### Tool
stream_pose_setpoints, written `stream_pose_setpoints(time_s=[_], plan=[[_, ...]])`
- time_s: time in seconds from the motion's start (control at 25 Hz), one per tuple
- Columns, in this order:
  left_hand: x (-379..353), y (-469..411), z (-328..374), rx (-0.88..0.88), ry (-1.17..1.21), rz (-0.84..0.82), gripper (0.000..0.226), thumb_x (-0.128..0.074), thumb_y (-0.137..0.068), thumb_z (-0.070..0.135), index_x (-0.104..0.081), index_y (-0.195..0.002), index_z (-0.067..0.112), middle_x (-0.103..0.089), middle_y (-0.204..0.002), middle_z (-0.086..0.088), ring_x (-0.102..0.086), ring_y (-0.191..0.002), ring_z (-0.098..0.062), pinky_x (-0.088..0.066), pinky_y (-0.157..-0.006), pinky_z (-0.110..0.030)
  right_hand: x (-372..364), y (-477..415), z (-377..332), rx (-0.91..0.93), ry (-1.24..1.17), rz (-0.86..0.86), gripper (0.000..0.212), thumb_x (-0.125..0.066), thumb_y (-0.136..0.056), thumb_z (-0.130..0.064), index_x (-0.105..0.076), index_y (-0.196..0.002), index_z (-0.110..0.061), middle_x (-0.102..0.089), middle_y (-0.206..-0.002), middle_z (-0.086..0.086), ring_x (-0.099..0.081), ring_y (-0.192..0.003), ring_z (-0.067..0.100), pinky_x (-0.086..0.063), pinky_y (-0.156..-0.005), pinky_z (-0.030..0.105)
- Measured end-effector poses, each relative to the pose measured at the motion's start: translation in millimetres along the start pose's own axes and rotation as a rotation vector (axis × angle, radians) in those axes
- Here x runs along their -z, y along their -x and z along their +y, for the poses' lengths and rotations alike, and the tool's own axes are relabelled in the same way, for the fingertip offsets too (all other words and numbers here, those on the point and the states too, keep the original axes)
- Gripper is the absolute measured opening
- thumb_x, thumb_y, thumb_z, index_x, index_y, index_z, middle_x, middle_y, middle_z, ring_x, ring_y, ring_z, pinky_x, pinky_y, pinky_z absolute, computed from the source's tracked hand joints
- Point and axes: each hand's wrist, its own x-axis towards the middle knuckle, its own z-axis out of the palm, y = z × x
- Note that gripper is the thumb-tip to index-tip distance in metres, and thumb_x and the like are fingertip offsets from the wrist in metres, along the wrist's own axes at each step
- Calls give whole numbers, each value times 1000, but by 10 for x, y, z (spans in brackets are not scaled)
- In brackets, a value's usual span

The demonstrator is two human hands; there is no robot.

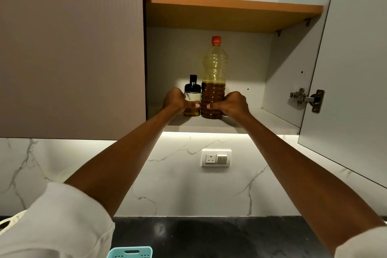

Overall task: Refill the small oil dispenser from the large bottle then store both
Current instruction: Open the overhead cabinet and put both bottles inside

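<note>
Both containers stand upright on the cupboard's bottom shelf [240, 119], near its front edge. The left hand [174, 100] is wrapped around the small dispenser [192, 98]; the right hand [232, 103] is wrapped around the large bottle [214, 81], which touches the dispenser's right side. The bottle is roughly half full, its orange cap on.

Risk: oily walls could slip in the grip, and either container, being so close to the edge, could tip off onto the dark desk [219, 234] below.

The cupboard door [356, 69] stands open to the bottle's right; a marble-pattern wall with a socket [216, 158] lies beneath.
</note>
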Motion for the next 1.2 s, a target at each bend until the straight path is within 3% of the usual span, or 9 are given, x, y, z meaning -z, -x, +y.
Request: stream_pose_setpoints(time_s=[0.16,0.36,0.52,0.68,0.92,1.2], plan=[[-101,-232,-8,48,-26,-4,48,-95,-80,41,-64,-98,10,-73,-100,-12,-73,-99,-27,-61,-94,-43,-115,-224,28,-38,-15,-4,57,-95,-72,-41,-75,-111,-4,-78,-102,7,-74,-95,22,-55,-75,28],[-191,-495,-18,68,-78,2,44,-91,-86,40,-62,-101,10,-61,-94,-6,-59,-90,-20,-47,-77,-32,-280,-538,50,-95,7,-6,61,-95,-74,-38,-72,-117,-1,-77,-110,11,-74,-100,25,-55,-80,28],[-239,-593,-37,92,-92,13,47,-93,-85,39,-64,-109,11,-67,-106,-9,-62,-95,-22,-46,-77,-33,-381,-705,78,-116,28,-1,64,-95,-73,-39,-71,-121,-3,-76,-114,10,-73,-103,25,-50,-77,27],[-300,-713,-72,109,-134,32,55,-92,-86,41,-67,-121,6,-73,-125,-14,-72,-115,-31,-49,-82,-34,-474,-839,132,-130,40,24,65,-93,-76,-37,-69,-124,-1,-75,-118,12,-73,-107,27,-53,-81,29],[-360,-823,-138,131,-124,63,48,-90,-89,39,-68,-117,7,-73,-120,-9,-72,-112,-29,-50,-83,-33,-572,-969,186,-120,57,37,73,-96,-70,-41,-67,-126,-3,-74,-120,11,-73,-109,27,-60,-94,37],[-338,-783,-129,115,-96,22,53,-94,-82,43,-65,-111,9,-73,-119,-13,-72,-111,-28,-49,-82,-33,-575,-990,200,-146,59,54,73,-96,-70,-43,-69,-125,-4,-75,-119,9,-73,-108,25,-55,-82,29]])
